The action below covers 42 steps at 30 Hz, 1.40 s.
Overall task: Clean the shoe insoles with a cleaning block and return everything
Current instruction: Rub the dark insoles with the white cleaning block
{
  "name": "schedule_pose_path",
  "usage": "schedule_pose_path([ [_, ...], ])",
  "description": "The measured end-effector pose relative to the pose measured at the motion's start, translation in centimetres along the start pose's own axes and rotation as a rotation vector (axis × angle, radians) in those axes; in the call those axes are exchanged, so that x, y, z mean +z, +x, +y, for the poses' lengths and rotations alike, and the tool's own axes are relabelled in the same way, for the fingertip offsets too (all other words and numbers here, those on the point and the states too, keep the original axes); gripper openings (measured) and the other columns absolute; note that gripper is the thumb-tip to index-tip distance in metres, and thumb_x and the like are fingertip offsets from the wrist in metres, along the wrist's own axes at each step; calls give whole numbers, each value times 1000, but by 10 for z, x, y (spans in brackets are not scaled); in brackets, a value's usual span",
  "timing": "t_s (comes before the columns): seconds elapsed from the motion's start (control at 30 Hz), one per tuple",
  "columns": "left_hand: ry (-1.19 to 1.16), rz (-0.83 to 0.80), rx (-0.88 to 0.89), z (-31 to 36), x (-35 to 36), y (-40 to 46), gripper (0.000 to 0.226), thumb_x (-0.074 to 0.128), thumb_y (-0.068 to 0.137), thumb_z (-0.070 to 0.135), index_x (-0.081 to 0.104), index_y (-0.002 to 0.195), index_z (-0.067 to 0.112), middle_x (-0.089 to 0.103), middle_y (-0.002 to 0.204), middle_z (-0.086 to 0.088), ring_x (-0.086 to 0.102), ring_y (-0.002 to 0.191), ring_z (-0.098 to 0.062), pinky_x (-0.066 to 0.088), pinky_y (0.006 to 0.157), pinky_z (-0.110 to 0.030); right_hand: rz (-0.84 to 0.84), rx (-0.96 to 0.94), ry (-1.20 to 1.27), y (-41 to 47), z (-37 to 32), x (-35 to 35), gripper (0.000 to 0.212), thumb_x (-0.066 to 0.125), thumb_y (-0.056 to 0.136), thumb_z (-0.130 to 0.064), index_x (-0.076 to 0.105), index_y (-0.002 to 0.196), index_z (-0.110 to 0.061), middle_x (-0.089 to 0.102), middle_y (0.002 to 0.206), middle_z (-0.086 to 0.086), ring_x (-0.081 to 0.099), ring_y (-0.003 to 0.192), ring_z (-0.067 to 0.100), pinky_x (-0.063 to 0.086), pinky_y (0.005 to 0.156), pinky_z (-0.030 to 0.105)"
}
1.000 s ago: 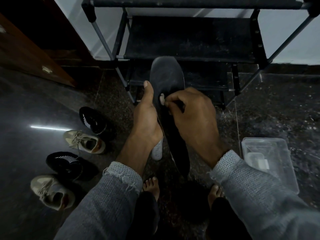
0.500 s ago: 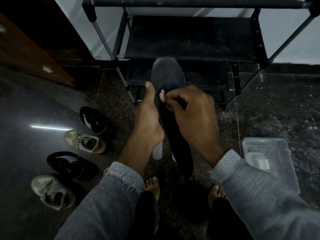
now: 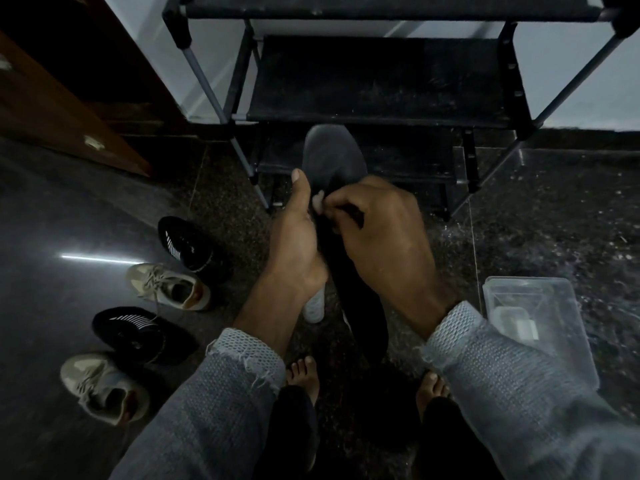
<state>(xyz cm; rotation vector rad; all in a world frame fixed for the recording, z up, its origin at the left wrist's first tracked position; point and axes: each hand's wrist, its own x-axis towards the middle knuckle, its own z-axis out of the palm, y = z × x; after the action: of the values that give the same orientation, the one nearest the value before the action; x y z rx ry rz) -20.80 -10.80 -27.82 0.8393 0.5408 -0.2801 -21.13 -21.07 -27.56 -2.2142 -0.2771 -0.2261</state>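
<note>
We are holding a dark insole up in front of us, its rounded toe end pointing away toward the black shoe rack and its heel end hanging down between our wrists. Our left hand is gripping the insole along its left edge, the thumb lying straight up against that edge while the fingers are curling behind, out of sight. Our right hand is pinching a small pale cleaning block between thumb and curled fingertips, and the block is pressing on the insole's upper face just beside the left thumb. The block is sitting at the very tip of the right hand's grip, with only a small corner of it peeking out; the rest is hidden by the fingers. Something white is showing below the left palm; we cannot tell what it is.

On the dark floor to our left four shoes are lying in a row: a black shoe, a beige sneaker, a second black shoe and a second beige sneaker. To our right a clear plastic box is resting on the floor, partly behind our right sleeve.
</note>
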Motion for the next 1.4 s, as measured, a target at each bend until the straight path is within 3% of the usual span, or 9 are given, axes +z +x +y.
schedule_pose_path([
  [0.1, 27, 22, 29, 3, 0, 0, 56, 39, 98, 53, 66, 109, 6, 72, 109, -15, 72, 94, -23, 58, 69, -29, -92, -19, 78, -4, -5, 4, 11, 65, 86, -10, 75, 89, -14, 66, 85, 1, 63, 79, 15, 54, 71, 39],
  [0.4, 72, -16, -18, -2, 1, 0, 62, 37, 97, 57, 61, 125, 8, 68, 120, -15, 66, 109, -28, 53, 87, -38, 85, 20, -69, 8, 15, -4, 9, 65, 89, -18, 73, 92, -15, 66, 88, 1, 62, 83, 18, 53, 72, 41],
  [0.6, 88, 19, 30, 0, 0, 2, 55, 37, 99, 52, 66, 113, 8, 71, 111, -13, 69, 102, -22, 57, 79, -30, -68, -76, 4, 1, 1, 3, 12, 64, 88, -14, 75, 92, -16, 65, 85, 1, 60, 81, 16, 52, 71, 38],
  [0.73, 60, -17, -21, -1, 2, 0, 60, 37, 97, 55, 63, 121, 6, 67, 120, -17, 64, 112, -29, 51, 96, -41, 51, 5, -60, 7, 15, -5, 8, 67, 87, -18, 73, 91, -15, 65, 86, 1, 61, 82, 19, 53, 69, 41],
  [1.0, 27, 49, 0, 4, -3, 5, 58, 39, 97, 56, 64, 118, 9, 70, 116, -14, 70, 100, -24, 58, 72, -32, -120, -16, 71, 0, 2, 1, 10, 67, 85, -13, 74, 89, -18, 65, 87, -1, 61, 83, 16, 53, 74, 40],
  [1.13, -10, 10, -50, 3, -2, 3, 62, 37, 97, 57, 59, 126, 7, 67, 121, -16, 67, 108, -28, 56, 82, -37, -34, 15, -21, 3, 10, -2, 7, 68, 85, -18, 74, 90, -19, 66, 87, 0, 61, 85, 18, 53, 74, 41],
  [1.2, -19, 4, -52, 2, -1, 3, 61, 36, 97, 57, 62, 122, 7, 70, 115, -15, 69, 102, -27, 57, 78, -36, -2, 22, -77, 2, 11, -3, 7, 68, 86, -18, 74, 90, -18, 66, 87, 1, 61, 84, 19, 52, 74, 42],
  [1.27, -8, 21, -42, 4, -2, 3, 59, 37, 97, 57, 65, 116, 8, 72, 110, -14, 71, 97, -26, 58, 72, -34, -28, 8, -43, 1, 8, -2, 8, 67, 85, -17, 74, 89, -17, 66, 87, 1, 61, 84, 19, 52, 75, 42],
  [1.4, 33, 64, -17, 4, -4, 6, 62, 41, 95, 58, 59, 128, 8, 67, 122, -14, 67, 107, -27, 55, 80, -35, -124, -18, 80, 0, 1, 0, 11, 66, 85, -13, 75, 89, -18, 65, 86, -1, 61, 84, 18, 52, 75, 42],
])
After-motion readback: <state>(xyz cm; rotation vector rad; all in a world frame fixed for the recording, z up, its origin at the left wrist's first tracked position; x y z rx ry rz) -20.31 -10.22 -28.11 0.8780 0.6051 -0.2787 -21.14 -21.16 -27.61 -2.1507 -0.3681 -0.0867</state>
